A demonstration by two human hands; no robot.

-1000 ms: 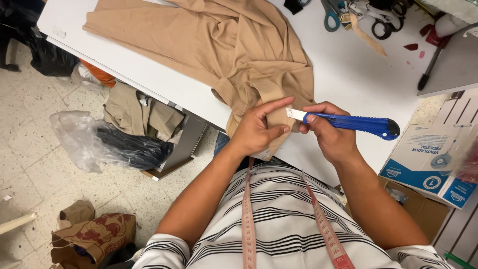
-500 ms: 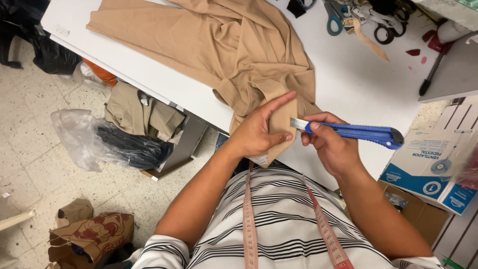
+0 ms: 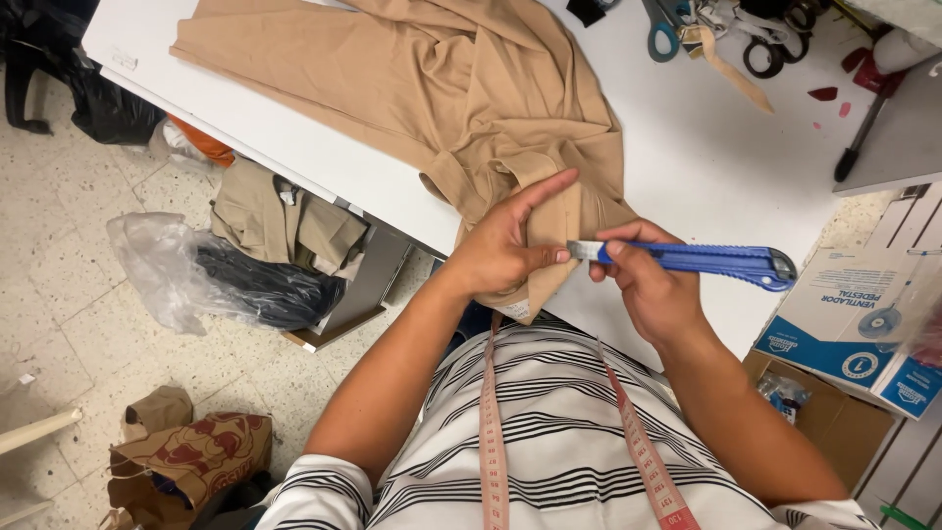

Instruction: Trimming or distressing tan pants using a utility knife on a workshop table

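Tan fabric (image 3: 471,88) hangs off the white table's (image 3: 706,157) edge, its folded hem pinched in the left hand (image 3: 505,245), thumb pressing, index finger stretched along it, likely to keep it taut. Right hand (image 3: 643,280) is wrapped around a blue utility knife (image 3: 702,260), blade tip meeting that fold. Scissors (image 3: 662,29) lie well apart, up the table.
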